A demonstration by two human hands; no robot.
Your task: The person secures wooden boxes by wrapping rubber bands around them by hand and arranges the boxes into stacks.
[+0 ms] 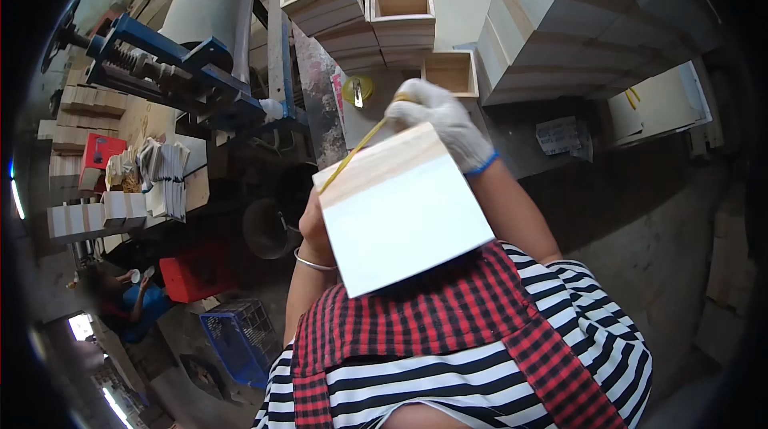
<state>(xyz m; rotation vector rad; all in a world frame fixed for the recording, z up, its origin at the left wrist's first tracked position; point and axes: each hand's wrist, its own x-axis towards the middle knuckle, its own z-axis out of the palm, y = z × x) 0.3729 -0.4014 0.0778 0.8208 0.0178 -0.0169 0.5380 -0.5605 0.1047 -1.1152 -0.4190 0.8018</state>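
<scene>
A wooden box (408, 217) with a white face and a bare wood strip along its top edge is held in front of the checked apron. My left hand (313, 225) is bare and mostly behind the box's left side; its fingers are hidden. My right hand (440, 118), in a white knitted glove with a blue cuff, is above the box's upper right edge, its fingers closed on a yellow band (356, 153). The band stretches down to the box's upper left corner.
Open wooden boxes (400, 1) stand stacked ahead, a taller stack (592, 37) at the right. A yellow tape roll (358, 91) lies on the table. Blue machinery (172, 61) is at left. Another person (132, 301) sits at lower left near a blue crate (240, 341).
</scene>
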